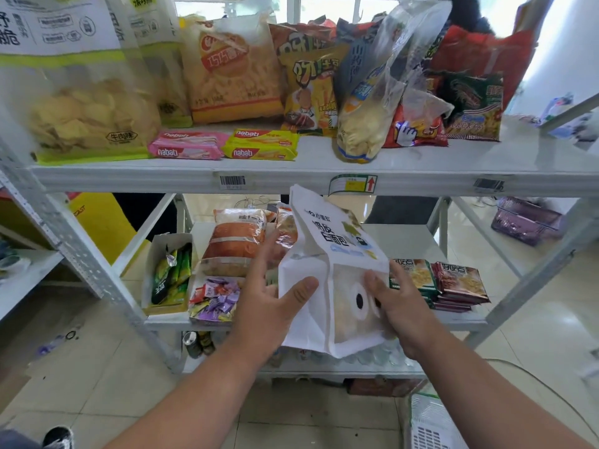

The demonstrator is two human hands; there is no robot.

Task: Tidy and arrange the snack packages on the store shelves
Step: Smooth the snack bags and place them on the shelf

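White bag (pixel 327 270) w/ a clear window sits centre frame, held upright between both hands just in front of the lower shelf (pixel 460 319). Left hand (pixel 269 299): thumb pressed on the bag's front left panel, other fingers reach round behind, so a firm clamp. Right hand (pixel 397 306): thumb on the window, rest of the fingers hidden behind the bag, can't tell how far they wrap.

Judging by the gap on that shelf, centre-right of frame btwn the bread packs (pixel 236 244) and the small stacks (pixel 453 283), the bag prob. goes there. To do it well: keep it upright, label facing out, base flat on the shelf, slide in w/o knocking the stacks at right. Bag looks soft and light; squeeze at the side seams, not the window, or contents may crush. Mind the candy box (pixel 214 299) at the shelf's front edge, lower centre-left; it's near the left wrist.

Upper shelf (pixel 291 176) across the top of frame holds chip bags (pixel 233 76) and two wafer packs (pixel 223 145), some leaning at upper right.
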